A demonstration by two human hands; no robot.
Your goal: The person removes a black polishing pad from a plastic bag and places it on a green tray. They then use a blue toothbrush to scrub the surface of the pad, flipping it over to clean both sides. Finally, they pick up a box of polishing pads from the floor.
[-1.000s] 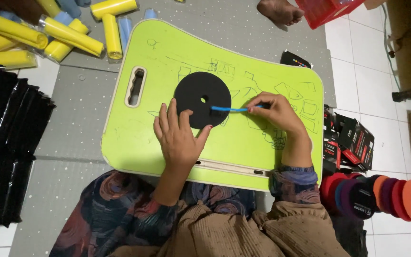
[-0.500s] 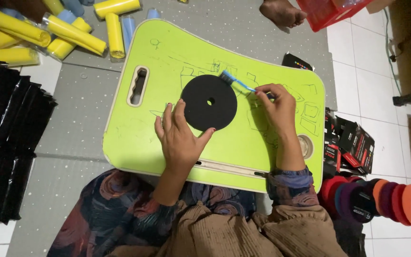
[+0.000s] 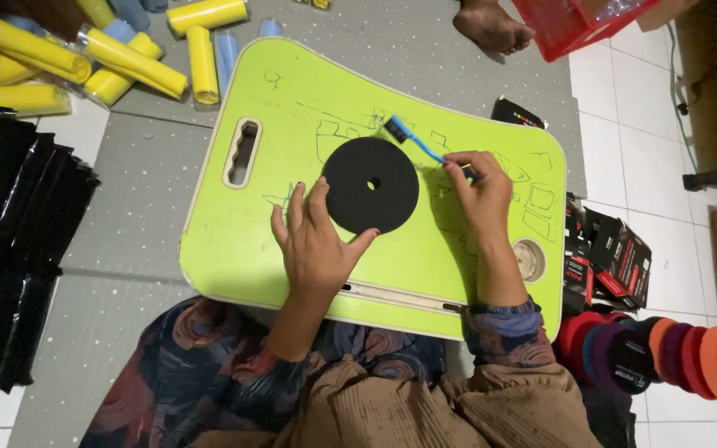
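The left hand (image 3: 315,245), fingers spread, lies flat against the near rim of a thin, matte black disc (image 3: 370,184) with a centre hole, which lies mid-way on a smooth, scribbled green lap tray (image 3: 234,249). The right hand (image 3: 476,192) pinches a blue toothbrush (image 3: 412,139), its bristles at the disc's far edge. Light pressure may let the disc slide or spin. Beyond lie glossy yellow rolls (image 3: 130,62).

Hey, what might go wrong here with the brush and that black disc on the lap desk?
The round black foam disc is pinned only at its lower-left edge by the left hand, so it may slide or spin. The blue toothbrush in the right hand sits at the disc's rim and may slip onto the lime-green lap desk.
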